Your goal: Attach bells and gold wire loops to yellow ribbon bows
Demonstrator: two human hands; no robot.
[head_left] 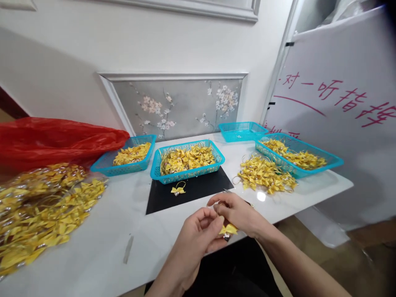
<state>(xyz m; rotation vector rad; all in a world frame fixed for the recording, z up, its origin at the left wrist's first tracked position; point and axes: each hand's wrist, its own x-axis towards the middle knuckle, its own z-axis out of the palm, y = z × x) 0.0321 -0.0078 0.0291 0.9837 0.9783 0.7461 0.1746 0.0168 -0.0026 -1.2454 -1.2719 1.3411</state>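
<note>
At the near edge of the white table (pixel 102 247), both hands meet over one small piece:

- Left hand (pixel 198 235): fingers curled, pinching the yellow bow (pixel 228 229) from the left.
- Right hand (pixel 238 212): fingers closed on the same bow from above and the right; a thin loop at its knuckles is too small to make out.
- Yellow bow: held between the two hands just past the table's edge, with a small silver bead (pixel 227 237) hanging under it.
- Risk: the bow sits over the edge, so a loosened pinch would likely send it to the floor, not the table.
- Risk: the bead looks lightly fixed; a hard tug could pull it off.
- Black mat (pixel 201 192): straight ahead, with a lone bow (pixel 178 189) lying on it.
- Middle basket (pixel 187 160): blue, full of bows, standing at the mat's far edge.
- Left basket (pixel 125 159): part filled, touching the red bag (pixel 55 138).
- Right basket (pixel 298 154): part filled, overhanging the table's right edge; a knock could tip it.
- Loose heap (pixel 266 175): bows lying just beside the right basket.
- Far basket (pixel 241 131): appears to hold nothing.
- Clear bags (pixel 40 210): packed bows, crowding the left side.
</note>
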